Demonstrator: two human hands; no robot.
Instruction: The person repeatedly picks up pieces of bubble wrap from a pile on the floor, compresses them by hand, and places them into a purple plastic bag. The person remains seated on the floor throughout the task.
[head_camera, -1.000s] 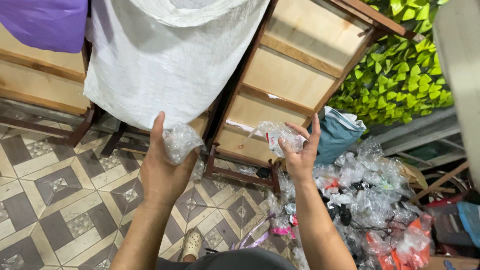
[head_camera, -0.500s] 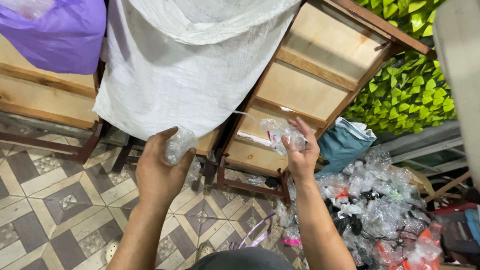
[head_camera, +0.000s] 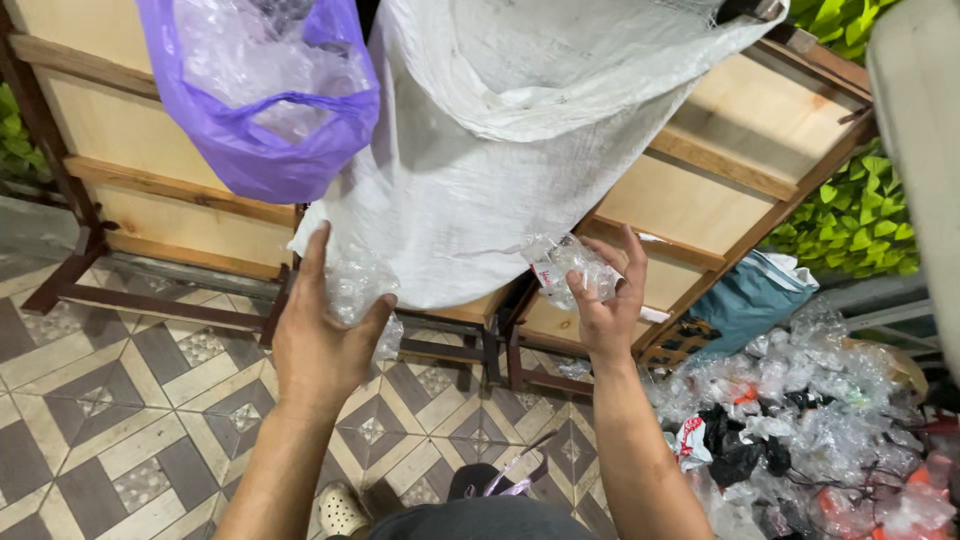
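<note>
My left hand (head_camera: 322, 338) grips a crumpled piece of clear plastic (head_camera: 355, 287), held up just below a big white woven sack (head_camera: 520, 130). My right hand (head_camera: 606, 302) is raised beside it and holds a second crumpled clear plastic wrapper (head_camera: 567, 266) with a small red and white label. Both hands sit in front of the sack's lower edge. A purple plastic bag (head_camera: 262, 120) stuffed with clear plastic hangs at the upper left, above my left hand.
Wooden panels on dark frames (head_camera: 700, 190) lean behind the sack. A heap of mixed clear, black and red plastic waste (head_camera: 800, 430) lies on the floor at the right, with a teal bag (head_camera: 750, 295) and green foliage (head_camera: 860, 215) behind. The floor is patterned tile (head_camera: 110, 400).
The view has tilted upward, bringing the purple bag into sight. Both hands have lifted their plastic pieces closer to the white sack, the left hand shifting leftward.
</note>
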